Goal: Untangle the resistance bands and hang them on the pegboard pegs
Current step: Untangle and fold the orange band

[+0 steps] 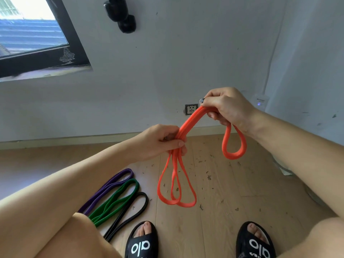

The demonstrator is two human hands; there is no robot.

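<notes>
An orange resistance band (191,121), folded into several strands, stretches between both hands above the wooden floor. My left hand (160,141) grips the lower bundle, and two long loops hang from it toward the floor. My right hand (226,107) holds the upper end higher and to the right, with one loop dangling below it. On the floor at the lower left lie a purple band (109,187), a green band (119,200) and a black band (130,213), side by side and partly hidden by my left leg. No pegboard is in view.
A white wall with a black double hook (122,14) rises ahead, with a window (33,34) at the upper left and a socket (191,109) low down. The wooden floor (214,183) is strewn with small debris. My feet in black slippers (142,243) stand at the bottom.
</notes>
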